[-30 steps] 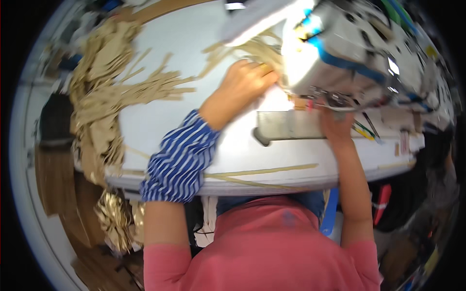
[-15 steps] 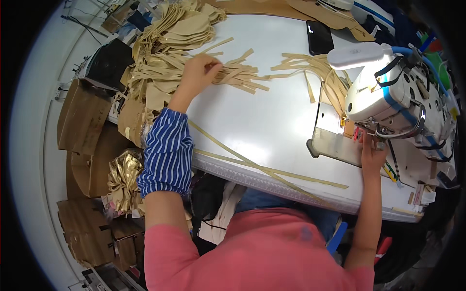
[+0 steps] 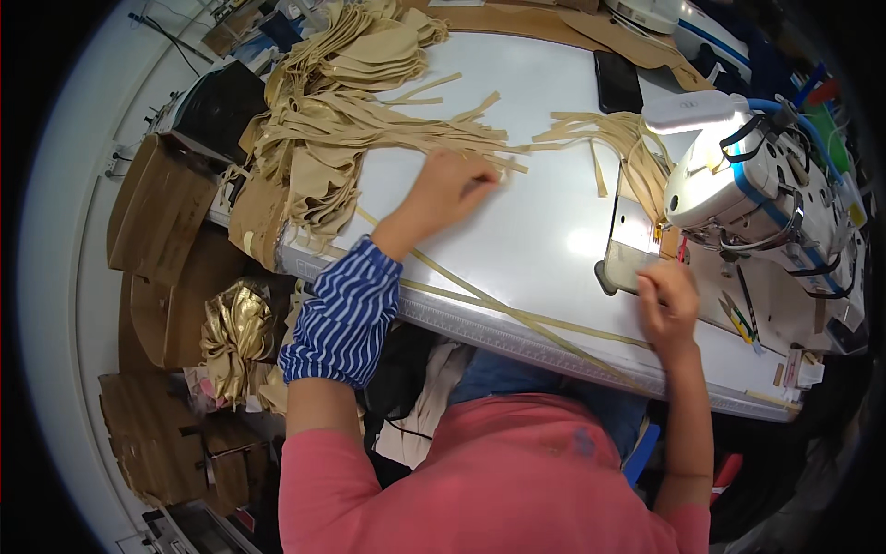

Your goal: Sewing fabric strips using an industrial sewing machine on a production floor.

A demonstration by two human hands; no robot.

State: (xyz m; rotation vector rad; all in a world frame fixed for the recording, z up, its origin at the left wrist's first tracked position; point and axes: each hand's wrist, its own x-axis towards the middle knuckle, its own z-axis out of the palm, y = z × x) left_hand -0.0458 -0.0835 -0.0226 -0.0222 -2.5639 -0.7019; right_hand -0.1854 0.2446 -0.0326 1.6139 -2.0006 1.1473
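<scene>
My left hand (image 3: 450, 192), its arm in a striped sleeve, hovers over the white table just below the loose ends of a bundle of tan fabric strips (image 3: 406, 131). Thumb and fingertips are pinched together; whatever is between them, if anything, is too small to make out. Closer to the sewing machine (image 3: 738, 185), my right hand (image 3: 672, 300) is curled by the front corner of the metal machine plate (image 3: 628, 261). Its fingertips hide anything inside. More tan strips (image 3: 637, 159) run under the machine's needle area. Two long yellowish strips (image 3: 508, 314) cross near the front edge.
Stacked tan fabric pieces (image 3: 369, 55) fill the table's far left. A black phone (image 3: 617, 81) lies at the back. Snips with yellow handles (image 3: 736, 319) rest on the right. Cardboard boxes (image 3: 157, 217) and gold fabric (image 3: 238, 323) are at left.
My left hand has moved right and nearer to me, off the strip bundle. My right hand has come away from the needle area, toward me and left. The view has shifted slightly.
</scene>
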